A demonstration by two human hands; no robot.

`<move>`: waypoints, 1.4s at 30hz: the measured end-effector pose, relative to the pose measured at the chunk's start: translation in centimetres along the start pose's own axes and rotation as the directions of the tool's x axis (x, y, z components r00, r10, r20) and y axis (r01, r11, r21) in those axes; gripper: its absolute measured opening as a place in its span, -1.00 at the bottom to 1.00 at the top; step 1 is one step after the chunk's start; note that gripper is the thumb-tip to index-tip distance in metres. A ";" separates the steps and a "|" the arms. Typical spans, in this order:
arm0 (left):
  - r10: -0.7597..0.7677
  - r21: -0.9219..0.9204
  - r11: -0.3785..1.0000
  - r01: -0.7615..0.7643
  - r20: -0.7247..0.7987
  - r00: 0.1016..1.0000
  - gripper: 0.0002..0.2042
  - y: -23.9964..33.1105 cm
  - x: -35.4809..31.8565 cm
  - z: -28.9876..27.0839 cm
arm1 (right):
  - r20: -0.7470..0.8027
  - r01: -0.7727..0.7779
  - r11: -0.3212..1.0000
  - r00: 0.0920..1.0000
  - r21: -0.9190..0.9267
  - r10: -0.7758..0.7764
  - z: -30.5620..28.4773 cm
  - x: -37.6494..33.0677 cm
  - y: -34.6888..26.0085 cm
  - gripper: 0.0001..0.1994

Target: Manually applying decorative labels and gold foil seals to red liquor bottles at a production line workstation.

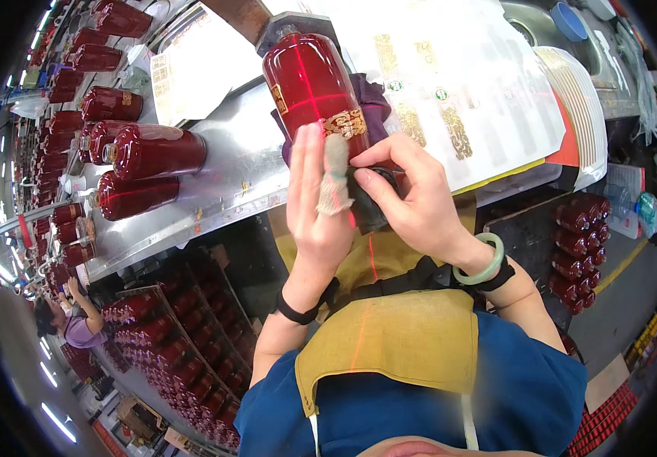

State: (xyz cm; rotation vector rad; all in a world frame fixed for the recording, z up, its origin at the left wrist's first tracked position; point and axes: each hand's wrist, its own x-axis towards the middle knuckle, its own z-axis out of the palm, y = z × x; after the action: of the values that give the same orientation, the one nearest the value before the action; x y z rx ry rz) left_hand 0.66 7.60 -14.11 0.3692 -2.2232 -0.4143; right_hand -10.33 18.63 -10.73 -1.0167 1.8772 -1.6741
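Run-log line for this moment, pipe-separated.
left hand: fingers extended over red bottle | right hand: thumb and forefinger near its base | bottle: on purple cloth, gold decal near base | white sheet: bottle's right

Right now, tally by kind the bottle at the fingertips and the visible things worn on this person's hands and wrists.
Red bottle: 1
Cloth finger cover: 1
Green bangle: 1
Black wristbands, one per wrist: 2
Total: 5

On the counter [241,156], a glass bottle [309,80] lies on a cloth [374,103], with other bottles [157,152] to its left and a decal sheet [507,107] to its right.
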 end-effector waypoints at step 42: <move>0.088 0.103 0.989 -0.103 0.141 0.986 -0.69 0.4 0.3 -0.1 | -0.140 -0.060 0.996 0.988 0.068 0.069 0.4 -0.7 2.4 -0.88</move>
State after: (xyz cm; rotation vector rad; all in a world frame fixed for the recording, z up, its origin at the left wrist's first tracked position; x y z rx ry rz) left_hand 0.48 7.85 -13.70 0.2976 -2.3928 -0.2728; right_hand -10.18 18.87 -13.27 -0.8226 1.9104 -1.7984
